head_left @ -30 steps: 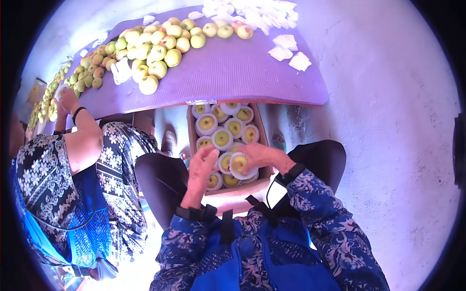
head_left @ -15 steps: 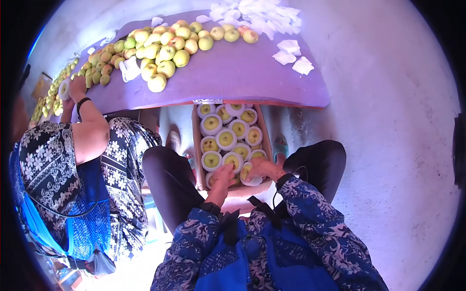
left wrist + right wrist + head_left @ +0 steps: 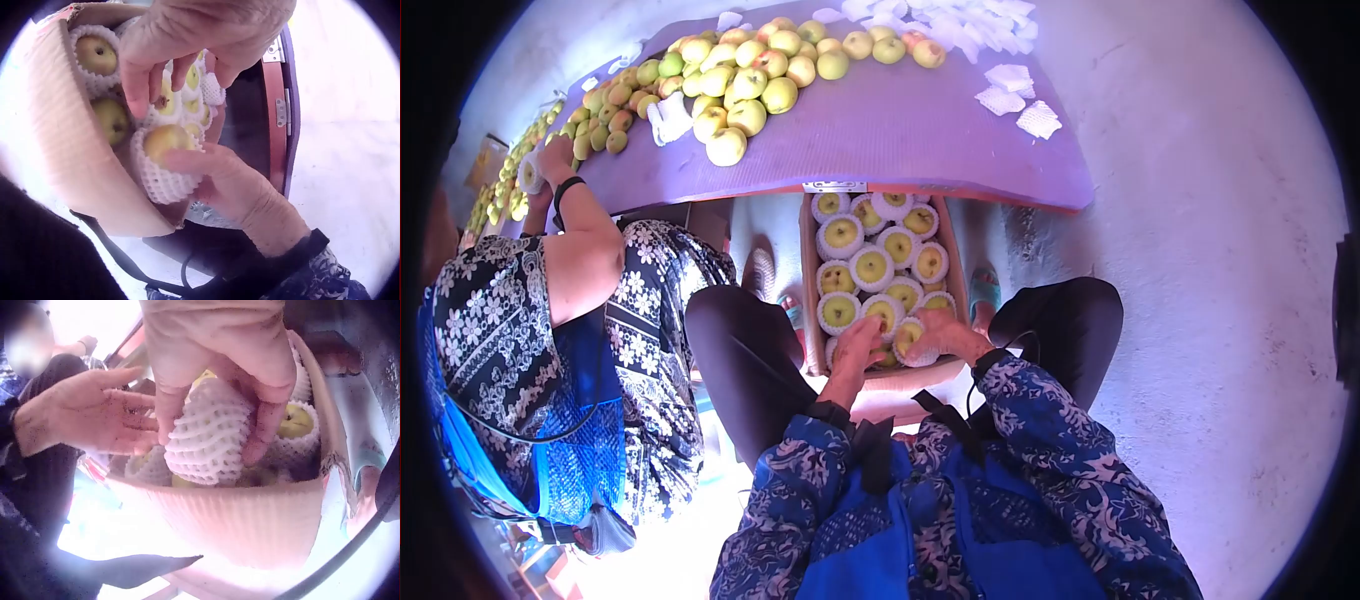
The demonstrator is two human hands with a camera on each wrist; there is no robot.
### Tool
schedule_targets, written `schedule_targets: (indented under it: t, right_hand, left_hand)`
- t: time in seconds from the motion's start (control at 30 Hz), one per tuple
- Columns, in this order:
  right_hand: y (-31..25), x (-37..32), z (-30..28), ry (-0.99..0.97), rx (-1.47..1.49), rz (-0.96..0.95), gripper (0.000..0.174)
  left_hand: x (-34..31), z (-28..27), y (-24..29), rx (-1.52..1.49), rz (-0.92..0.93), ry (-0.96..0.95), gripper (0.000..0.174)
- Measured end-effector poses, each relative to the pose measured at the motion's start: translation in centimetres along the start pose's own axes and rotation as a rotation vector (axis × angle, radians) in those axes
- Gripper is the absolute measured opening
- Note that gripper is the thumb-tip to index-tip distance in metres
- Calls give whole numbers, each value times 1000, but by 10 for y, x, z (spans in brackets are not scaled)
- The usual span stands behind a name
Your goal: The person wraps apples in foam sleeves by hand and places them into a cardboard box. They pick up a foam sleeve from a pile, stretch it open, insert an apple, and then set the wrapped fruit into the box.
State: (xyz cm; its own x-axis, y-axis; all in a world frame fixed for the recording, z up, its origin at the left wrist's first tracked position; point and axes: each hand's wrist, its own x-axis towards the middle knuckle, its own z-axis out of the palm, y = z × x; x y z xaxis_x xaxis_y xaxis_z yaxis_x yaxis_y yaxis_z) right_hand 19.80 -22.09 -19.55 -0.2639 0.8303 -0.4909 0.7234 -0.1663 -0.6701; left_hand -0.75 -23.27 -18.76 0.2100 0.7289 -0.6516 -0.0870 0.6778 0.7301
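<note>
My right hand (image 3: 948,336) grips a yellow-green apple in a white foam net (image 3: 209,434), thumb on one side and fingers on the other. That apple sits low in the near right corner of the cardboard box (image 3: 237,515), just inside the near wall. Close beside it, my left hand (image 3: 87,412) hovers over the box's near end with its fingers loosely extended and nothing between them. Rows of netted apples (image 3: 870,266) fill the box around both hands. A bare-looking apple (image 3: 112,120) shows low by the wall in the left wrist view.
Beyond the box stands a purple-covered table (image 3: 940,140) with a heap of loose apples (image 3: 750,85). White foam nets (image 3: 960,22) are piled at its back, several more (image 3: 1005,95) at the right. Another person (image 3: 570,260) sits on the left, handling a netted apple (image 3: 530,172).
My right hand has lowered the netted apple from above the box into its near right corner. My left hand has come down and rightward, towards the right hand.
</note>
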Motion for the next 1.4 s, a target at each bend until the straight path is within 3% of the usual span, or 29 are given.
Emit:
schedule_targets:
  t: [0.27,0.47,0.57,0.77,0.87,0.97,1.07,1.17,1.37,1.4]
  right_hand:
    - [-3,-6,12,41,-84,-28,85]
    - [-20,-15,14,76,-312,25,79]
    - [-25,-16,10,38,-412,43,76]
    - [-16,-13,3,27,-370,16,70]
    - [-15,-11,8,36,-443,-12,69]
    - [-20,-11,9,60,-512,-27,68]
    - [-21,-12,9,98,-485,-48,58]
    - [-22,-12,8,73,-506,-28,63]
    - [-52,-28,-11,193,-443,-104,66]
    - [-53,-27,-11,111,-430,-96,64]
  left_hand:
    - [-1,3,1,-23,9,10,57]
    - [0,5,1,47,27,-7,62]
    - [5,5,-3,30,8,59,48]
    - [11,-14,-8,22,211,308,35]
    - [9,-13,-3,-61,221,367,30]
    - [11,-12,-9,-31,242,365,26]
    - [8,-1,-8,57,201,200,26]
    - [13,7,-12,103,188,67,30]
    - [24,13,-10,168,193,65,40]
    - [26,15,-10,177,194,73,41]
